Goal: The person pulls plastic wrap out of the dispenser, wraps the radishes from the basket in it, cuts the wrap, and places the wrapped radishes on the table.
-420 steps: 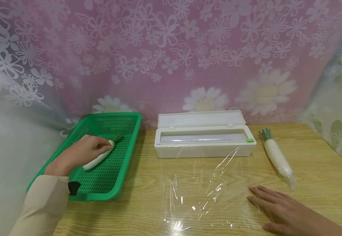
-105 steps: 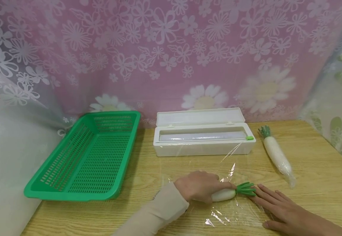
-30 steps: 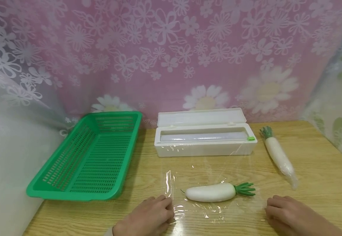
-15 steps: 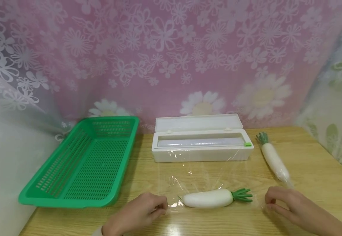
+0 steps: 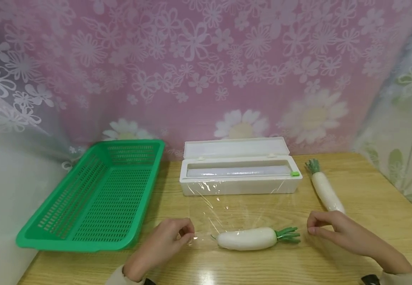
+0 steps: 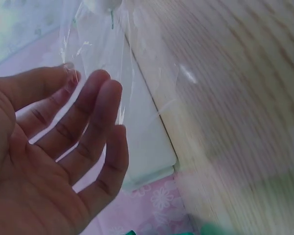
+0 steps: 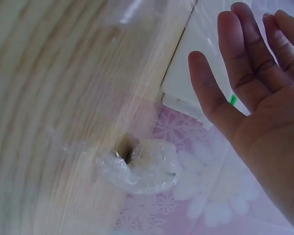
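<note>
A white radish [image 5: 246, 239] with a green leaf stub lies crosswise on a sheet of cling film [image 5: 211, 211] drawn from a white dispenser box [image 5: 241, 188]. My left hand [image 5: 165, 243] pinches the film's near left corner between thumb and index finger, left of the radish's thin tip. In the left wrist view the other fingers [image 6: 95, 132] curve loosely and the film hangs in folds from the pinch. Right of the leaves, my right hand [image 5: 344, 233] pinches the near right corner, thumb against index finger. The film's front edge is raised between both hands.
A film-wrapped radish [image 5: 327, 194] lies at the right, partly behind my right hand. At the left stands a green perforated basket [image 5: 135, 233]. The dispenser's lid [image 5: 236, 148] stands open, with a film roll [image 5: 238, 171] inside and a green slider [image 5: 295, 173] at its right end.
My left hand carried the radish from the basket onto the film and let go. Both hands then took the film's near corners and lifted them off the table.
</note>
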`<state>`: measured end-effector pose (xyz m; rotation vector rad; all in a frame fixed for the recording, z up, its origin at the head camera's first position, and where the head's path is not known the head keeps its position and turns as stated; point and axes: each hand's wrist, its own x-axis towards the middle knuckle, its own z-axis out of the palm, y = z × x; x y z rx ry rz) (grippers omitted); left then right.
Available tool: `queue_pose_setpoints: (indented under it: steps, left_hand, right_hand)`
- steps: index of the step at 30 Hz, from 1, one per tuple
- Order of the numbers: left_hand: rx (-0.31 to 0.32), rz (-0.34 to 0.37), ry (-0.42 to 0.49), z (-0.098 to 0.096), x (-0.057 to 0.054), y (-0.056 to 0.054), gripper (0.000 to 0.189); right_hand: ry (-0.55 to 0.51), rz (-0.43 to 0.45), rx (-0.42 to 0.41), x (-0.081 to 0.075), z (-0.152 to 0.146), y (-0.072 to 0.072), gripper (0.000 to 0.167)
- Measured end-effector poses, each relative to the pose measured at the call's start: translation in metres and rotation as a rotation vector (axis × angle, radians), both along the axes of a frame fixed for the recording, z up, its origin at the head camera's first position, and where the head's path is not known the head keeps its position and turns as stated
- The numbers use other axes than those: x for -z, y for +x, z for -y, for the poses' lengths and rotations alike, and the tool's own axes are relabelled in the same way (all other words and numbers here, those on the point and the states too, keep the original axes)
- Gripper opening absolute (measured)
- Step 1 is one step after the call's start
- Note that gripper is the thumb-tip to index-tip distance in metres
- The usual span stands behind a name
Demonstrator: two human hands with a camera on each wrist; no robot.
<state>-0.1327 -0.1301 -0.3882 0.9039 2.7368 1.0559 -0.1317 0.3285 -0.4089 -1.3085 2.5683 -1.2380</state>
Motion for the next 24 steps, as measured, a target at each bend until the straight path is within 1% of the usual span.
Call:
queue_pose_setpoints:
  steps: [5,10,12,18,24]
  left_hand:
    - [-0.055,-0.014,-0.037,-0.006,0.001,-0.005,0.012]
    - [-0.086,-0.003,-0.049,-0.008,0.003,-0.007,0.011]
    - [-0.081,-0.003,-0.049,-0.008,0.005,-0.008,0.011]
    - [-0.04,-0.04,-0.068,-0.011,0.008,-0.015,0.01]
    - [-0.036,-0.029,-0.076,-0.011,0.011,-0.018,0.01]
  right_hand:
    - [0.018,0.029,0.021,0.0,0.001,-0.007,0.029]
    - [0.039,0.099,0.04,-0.001,0.006,-0.01,0.024]
    - [0.04,0.118,0.042,-0.001,0.007,-0.01,0.024]
    - [0.046,0.119,0.047,0.001,0.007,-0.012,0.025]
    - [0.051,0.119,0.033,0.002,0.008,-0.015,0.026]
